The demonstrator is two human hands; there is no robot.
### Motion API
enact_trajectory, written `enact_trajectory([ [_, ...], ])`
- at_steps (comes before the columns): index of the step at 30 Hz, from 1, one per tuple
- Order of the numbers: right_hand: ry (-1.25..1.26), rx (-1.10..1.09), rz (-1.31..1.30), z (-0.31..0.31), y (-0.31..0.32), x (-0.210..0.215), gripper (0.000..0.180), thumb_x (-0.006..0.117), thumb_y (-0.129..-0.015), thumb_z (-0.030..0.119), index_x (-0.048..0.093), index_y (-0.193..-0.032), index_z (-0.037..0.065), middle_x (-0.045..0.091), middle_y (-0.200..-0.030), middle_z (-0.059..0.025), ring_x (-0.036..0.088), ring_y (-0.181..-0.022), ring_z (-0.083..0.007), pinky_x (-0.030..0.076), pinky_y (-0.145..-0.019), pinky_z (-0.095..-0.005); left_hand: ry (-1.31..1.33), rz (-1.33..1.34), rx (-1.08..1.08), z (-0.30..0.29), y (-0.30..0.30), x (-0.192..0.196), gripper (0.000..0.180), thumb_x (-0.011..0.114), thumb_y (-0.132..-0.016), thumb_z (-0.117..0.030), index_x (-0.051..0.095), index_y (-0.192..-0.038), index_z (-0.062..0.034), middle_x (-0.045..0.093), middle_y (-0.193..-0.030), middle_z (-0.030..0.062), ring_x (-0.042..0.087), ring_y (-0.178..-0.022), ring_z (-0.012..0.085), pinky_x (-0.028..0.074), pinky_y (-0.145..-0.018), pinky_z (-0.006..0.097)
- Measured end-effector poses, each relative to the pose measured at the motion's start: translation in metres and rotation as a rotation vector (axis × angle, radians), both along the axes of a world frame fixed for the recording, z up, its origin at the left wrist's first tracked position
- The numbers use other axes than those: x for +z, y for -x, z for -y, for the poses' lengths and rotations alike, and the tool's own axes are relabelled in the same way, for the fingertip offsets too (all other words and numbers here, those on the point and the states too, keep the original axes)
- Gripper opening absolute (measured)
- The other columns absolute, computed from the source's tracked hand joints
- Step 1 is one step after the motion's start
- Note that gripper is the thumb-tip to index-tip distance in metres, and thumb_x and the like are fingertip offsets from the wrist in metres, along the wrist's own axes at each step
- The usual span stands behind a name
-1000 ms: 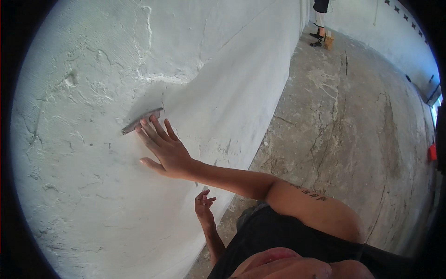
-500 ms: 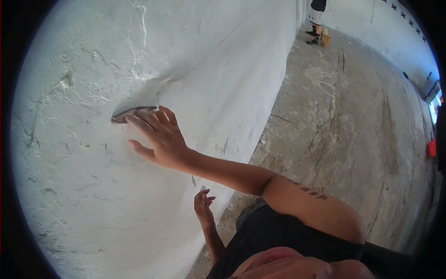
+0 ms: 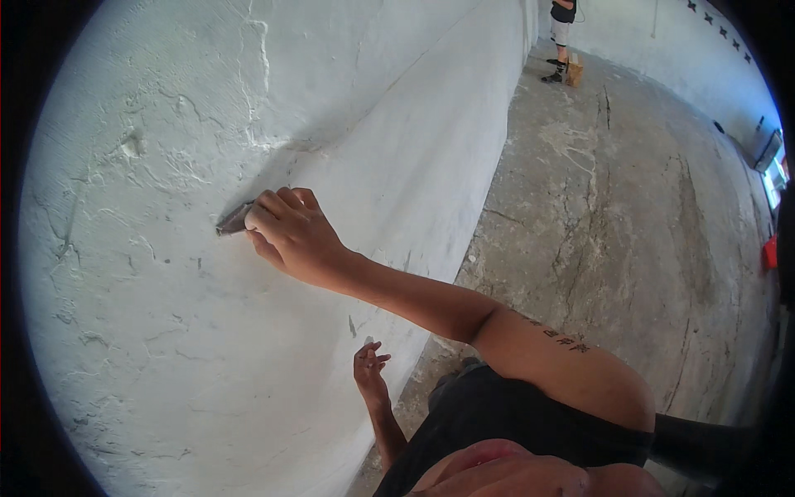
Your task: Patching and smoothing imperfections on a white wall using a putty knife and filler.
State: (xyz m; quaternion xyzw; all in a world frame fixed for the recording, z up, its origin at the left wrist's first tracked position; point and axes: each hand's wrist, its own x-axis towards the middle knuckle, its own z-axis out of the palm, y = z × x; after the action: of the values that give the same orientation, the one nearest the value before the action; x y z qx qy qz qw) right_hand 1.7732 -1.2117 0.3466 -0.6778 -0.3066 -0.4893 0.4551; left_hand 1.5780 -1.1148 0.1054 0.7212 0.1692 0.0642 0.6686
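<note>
Pinching the scraper blade [image 3: 234, 221] flat against the white plastered wall [image 3: 166, 348], my right hand [image 3: 291, 234] fingers are curled tight around it. My left hand [image 3: 368, 371] hangs below, fingers loosely half-curled, holding nothing. Too steep an angle could gouge the plaster, or the blade could slip and skin my knuckles.

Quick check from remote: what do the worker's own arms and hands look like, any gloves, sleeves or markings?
Both hands are bare, no gloves: right hand, left hand. Both forearms are bare, with no sleeves reaching them. The right upper arm carries a small dark tattoo of a few characters. A dark top covers the torso.
</note>
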Motion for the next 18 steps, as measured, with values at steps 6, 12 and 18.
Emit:
enact_trajectory([
  [6, 0.139, 0.104, -0.017, 0.011, 0.0, 0.001, 0.021, 0.071, -0.082, 0.005, 0.052, -0.091, 0.01, 0.052, -0.092, -0.0035, 0.057, -0.086, -0.0228, 0.044, -0.083, -0.0409, 0.028, 0.046, -0.038, -0.005, -0.003, -0.002, 0.038, 0.054, -0.103, -0.034, 0.057, -0.122, -0.0019, 0.066, -0.119, 0.0116, 0.067, -0.087, 0.0189, 0.048, -0.084, 0.035],
  [12, 0.162, 0.027, -0.025, 0.012, 0.007, -0.006, 0.028, 0.074, -0.081, 0.01, 0.053, -0.1, 0.009, 0.055, -0.093, -0.0046, 0.058, -0.087, -0.0241, 0.046, -0.083, -0.0437, 0.028, 0.002, -0.079, -0.003, -0.001, -0.008, 0.039, 0.055, -0.101, -0.039, 0.059, -0.124, -0.0081, 0.066, -0.121, 0.0072, 0.066, -0.091, 0.0169, 0.044, -0.09, 0.038],
  [18, 0.148, 0.038, -0.094, 0.0, 0.023, -0.016, 0.032, 0.075, -0.084, 0.017, 0.053, -0.105, 0.007, 0.058, -0.095, -0.0056, 0.059, -0.092, -0.0238, 0.045, -0.088, -0.0433, 0.041, 0.025, -0.085, 0.0, 0.0, -0.003, 0.038, 0.055, -0.101, -0.039, 0.059, -0.123, -0.0081, 0.066, -0.121, 0.0075, 0.066, -0.091, 0.0171, 0.045, -0.09, 0.038],
])
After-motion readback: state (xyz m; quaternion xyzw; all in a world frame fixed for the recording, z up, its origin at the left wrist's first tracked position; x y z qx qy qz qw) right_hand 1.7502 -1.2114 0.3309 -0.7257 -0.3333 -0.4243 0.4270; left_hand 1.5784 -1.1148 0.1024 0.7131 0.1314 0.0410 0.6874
